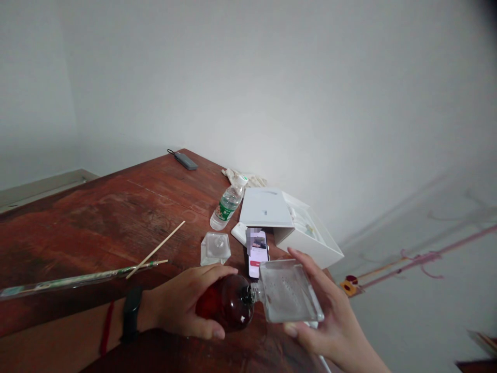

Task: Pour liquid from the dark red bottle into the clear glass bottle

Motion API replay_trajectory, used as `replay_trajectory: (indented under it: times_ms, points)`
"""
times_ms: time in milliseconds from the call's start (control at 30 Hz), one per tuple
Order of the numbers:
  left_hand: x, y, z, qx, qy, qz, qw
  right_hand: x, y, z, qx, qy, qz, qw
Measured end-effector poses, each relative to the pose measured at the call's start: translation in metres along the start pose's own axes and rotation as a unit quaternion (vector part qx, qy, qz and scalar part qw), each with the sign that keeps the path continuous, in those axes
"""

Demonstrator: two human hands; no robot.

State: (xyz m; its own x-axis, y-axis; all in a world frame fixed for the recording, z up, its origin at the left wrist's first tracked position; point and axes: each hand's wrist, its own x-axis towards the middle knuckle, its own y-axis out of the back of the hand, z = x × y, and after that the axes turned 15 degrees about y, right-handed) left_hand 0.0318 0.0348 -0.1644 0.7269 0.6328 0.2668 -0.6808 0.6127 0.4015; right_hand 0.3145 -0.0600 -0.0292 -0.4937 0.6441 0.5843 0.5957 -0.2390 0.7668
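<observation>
Round bottle: a dark red round bottle (227,303) is lying tipped on its side just above the near edge of the bench (97,217), its neck pointing right into the mouth of the square bottle.
Square bottle: a clear square glass bottle (289,292) is being held mouth to mouth against it, seemingly so the two openings line up.
Left hand: the left hand (186,305) is wrapping around the red bottle, fingers curled over it, wrist with a black band resting low.
Right hand: the right hand (330,316) is cradling the square bottle from below, thumb along its near side.
Just beyond: a glass stopper (216,248) and a phone (257,253) are sitting on the bench.
Farther: a water bottle (228,203) and an open white box (291,223) are standing to the right.
Left: thin sticks (155,251) are lying loose.
</observation>
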Motion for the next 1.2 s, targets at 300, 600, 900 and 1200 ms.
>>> replay_trajectory:
  times_ms: [300, 600, 900, 1200]
  points:
    - [-0.0009, 0.0001, -0.0001, 0.005, -0.008, -0.003, 1.0, -0.0005, -0.0011, 0.0007, -0.01, 0.011, -0.01, 1.0]
    - [-0.0008, -0.0011, -0.0005, 0.018, 0.009, -0.007, 1.0, 0.0033, 0.0017, -0.0003, -0.008, 0.019, -0.025, 0.999]
    - [-0.0035, -0.0012, -0.0013, 0.019, 0.023, -0.009, 1.0, 0.004, 0.0015, 0.0006, -0.011, 0.024, -0.022, 0.999]
    - [-0.0022, -0.0028, -0.0019, 0.023, 0.021, -0.012, 0.999, 0.0073, 0.0077, -0.001, -0.003, 0.025, -0.041, 0.999]
